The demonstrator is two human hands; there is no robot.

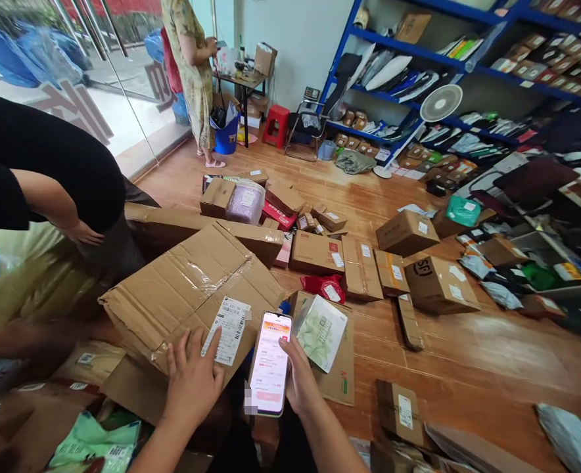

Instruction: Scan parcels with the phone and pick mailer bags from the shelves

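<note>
My left hand (192,381) lies with fingers spread on the near edge of a large crumpled cardboard box (192,289), one fingertip at its white shipping label (230,330). My right hand (298,381) is wrapped round a smartphone (269,362) held upright, its screen lit with a pink and white page. The phone sits just right of the label. A small parcel in pale green patterned wrap (321,330) lies on a flat box directly right of the phone.
A person in black (39,164) leans in at left, a hand on the hip. Another person (192,72) stands at the back by a small table. Several parcels cover the wooden floor (468,368). Blue shelves (418,66) and a white fan (441,103) are at right.
</note>
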